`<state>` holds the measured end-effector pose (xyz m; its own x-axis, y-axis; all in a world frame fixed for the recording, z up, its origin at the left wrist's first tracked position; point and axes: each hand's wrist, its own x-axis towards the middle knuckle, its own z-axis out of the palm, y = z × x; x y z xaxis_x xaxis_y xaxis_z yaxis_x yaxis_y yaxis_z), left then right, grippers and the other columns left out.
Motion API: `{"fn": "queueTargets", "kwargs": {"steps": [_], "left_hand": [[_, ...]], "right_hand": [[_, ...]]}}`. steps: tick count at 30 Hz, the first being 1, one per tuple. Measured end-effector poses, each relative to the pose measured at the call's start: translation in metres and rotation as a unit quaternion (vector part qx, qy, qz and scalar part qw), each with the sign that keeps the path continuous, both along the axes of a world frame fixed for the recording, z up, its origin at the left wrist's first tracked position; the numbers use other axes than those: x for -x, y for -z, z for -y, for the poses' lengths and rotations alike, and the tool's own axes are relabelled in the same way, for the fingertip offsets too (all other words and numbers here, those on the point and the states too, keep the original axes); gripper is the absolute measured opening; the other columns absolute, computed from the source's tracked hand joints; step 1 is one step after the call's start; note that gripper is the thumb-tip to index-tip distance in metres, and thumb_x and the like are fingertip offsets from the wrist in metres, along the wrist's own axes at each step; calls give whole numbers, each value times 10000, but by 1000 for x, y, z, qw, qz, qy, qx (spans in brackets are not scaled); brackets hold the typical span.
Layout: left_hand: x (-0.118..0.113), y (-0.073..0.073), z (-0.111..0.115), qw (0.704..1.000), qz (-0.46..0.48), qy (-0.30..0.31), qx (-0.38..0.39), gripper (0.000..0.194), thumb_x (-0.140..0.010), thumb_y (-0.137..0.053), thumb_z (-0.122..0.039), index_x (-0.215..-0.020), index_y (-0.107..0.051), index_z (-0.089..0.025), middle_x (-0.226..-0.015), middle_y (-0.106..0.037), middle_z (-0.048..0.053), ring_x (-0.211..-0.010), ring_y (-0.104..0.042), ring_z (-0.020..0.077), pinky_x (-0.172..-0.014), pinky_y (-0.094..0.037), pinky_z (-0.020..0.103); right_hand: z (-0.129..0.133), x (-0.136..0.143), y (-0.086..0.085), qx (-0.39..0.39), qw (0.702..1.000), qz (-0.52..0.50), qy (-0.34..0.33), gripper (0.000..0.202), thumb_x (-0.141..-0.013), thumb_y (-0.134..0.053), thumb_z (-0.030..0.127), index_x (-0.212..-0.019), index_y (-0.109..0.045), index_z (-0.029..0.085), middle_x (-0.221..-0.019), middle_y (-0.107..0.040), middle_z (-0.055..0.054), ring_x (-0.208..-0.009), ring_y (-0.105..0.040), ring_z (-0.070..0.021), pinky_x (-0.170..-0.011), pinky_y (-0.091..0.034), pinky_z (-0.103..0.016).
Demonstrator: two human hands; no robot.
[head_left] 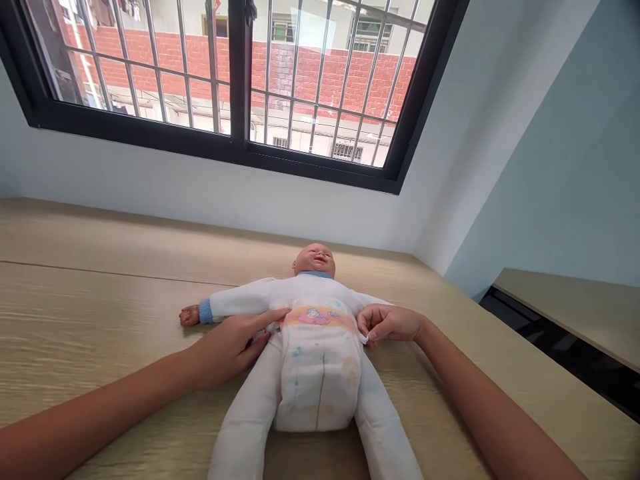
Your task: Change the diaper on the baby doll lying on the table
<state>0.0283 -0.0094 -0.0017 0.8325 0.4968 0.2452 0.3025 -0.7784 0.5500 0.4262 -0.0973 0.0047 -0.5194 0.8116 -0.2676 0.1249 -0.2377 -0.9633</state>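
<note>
A baby doll [270,293] in a white suit with blue cuffs and collar lies on its back, legs toward me. A white diaper [320,373] with an orange printed waistband covers its hips. My left hand [237,343] is at the diaper's left side, with one finger along the waistband and the thumb below. Its fingers close on the diaper's side edge, which they partly hide. On the other side, my right hand [387,323] pinches a small white diaper tab [363,339] between thumb and curled fingers. The doll's hand on the right is hidden.
The doll lies on a light wooden tabletop [100,313] with a seam at the left. Behind it are a white wall [210,180] and a dark-framed, barred window [240,73]. At the right stands another wooden surface [575,293] with a black side.
</note>
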Motion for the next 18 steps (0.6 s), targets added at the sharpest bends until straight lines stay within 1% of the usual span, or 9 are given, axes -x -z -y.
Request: {"fn": "queueTargets", "kwargs": {"steps": [3,5,7,8,10,12,14,16,18], "left_hand": [[-1,-4,3,1000,-2,2,8,560,-1031,-410,-340,-1584,-461,-271,-1221,-759,60,-959,-675,255,-866,-485,342],[-1,-7,6,1000,6,6,18,561,-1028,-415,-341,-1580,-465,-255,-1267,-748,74,-1026,-673,273,-910,-478,352],[-1,-10,8,1000,7,7,24,556,-1031,-401,-335,-1578,-463,-257,-1321,-729,74,-1079,-668,275,-949,-465,345],[-1,-11,9,1000,3,4,25,555,-1033,-392,-332,-1579,-459,-261,-1322,-729,69,-1075,-669,269,-949,-462,333],[-1,-11,10,1000,-7,-4,19,561,-1030,-389,-334,-1584,-449,-267,-1238,-755,51,-995,-678,249,-892,-465,305],[-1,-10,10,1000,-12,-9,7,573,-1021,-400,-346,-1586,-446,-262,-1046,-773,23,-859,-663,228,-803,-460,289],[-1,-9,10,1000,-8,-10,2,583,-1008,-418,-348,-1584,-450,-261,-882,-742,-4,-777,-630,216,-751,-446,282],[-2,-6,8,1000,-4,-11,3,594,-994,-439,-345,-1583,-451,-269,-844,-726,-12,-749,-614,213,-732,-437,281],[-2,-4,7,1000,-6,-15,2,606,-982,-459,-347,-1585,-446,-280,-938,-751,4,-782,-625,219,-740,-437,282]], "right_hand": [[0,-3,0,10,1000,13,7,244,-710,-910,243,-805,-713,134,-713,-724,-3,-658,-688,-112,-625,-495,-196],[1,-2,0,11,1000,15,20,260,-703,-914,248,-805,-704,136,-716,-726,-3,-658,-694,-115,-618,-501,-194],[1,0,0,15,999,13,38,285,-726,-912,286,-816,-686,137,-725,-727,-7,-664,-703,-115,-604,-504,-184],[1,1,0,18,999,12,50,303,-743,-907,314,-821,-674,138,-731,-726,-10,-669,-708,-116,-594,-503,-178],[2,3,0,26,997,12,69,342,-767,-897,370,-832,-650,142,-743,-725,-16,-679,-717,-120,-578,-507,-169],[2,4,0,30,996,17,78,374,-770,-896,403,-833,-634,143,-746,-725,-19,-679,-721,-121,-574,-517,-165],[2,5,-1,29,996,21,81,386,-770,-897,411,-841,-630,142,-736,-722,-17,-670,-721,-118,-574,-526,-161],[2,6,-1,28,996,21,83,386,-776,-895,411,-849,-629,141,-728,-719,-14,-666,-722,-115,-574,-530,-157],[2,7,-1,29,996,17,82,385,-777,-895,409,-863,-635,138,-733,-719,-14,-672,-724,-114,-575,-534,-156]]}}
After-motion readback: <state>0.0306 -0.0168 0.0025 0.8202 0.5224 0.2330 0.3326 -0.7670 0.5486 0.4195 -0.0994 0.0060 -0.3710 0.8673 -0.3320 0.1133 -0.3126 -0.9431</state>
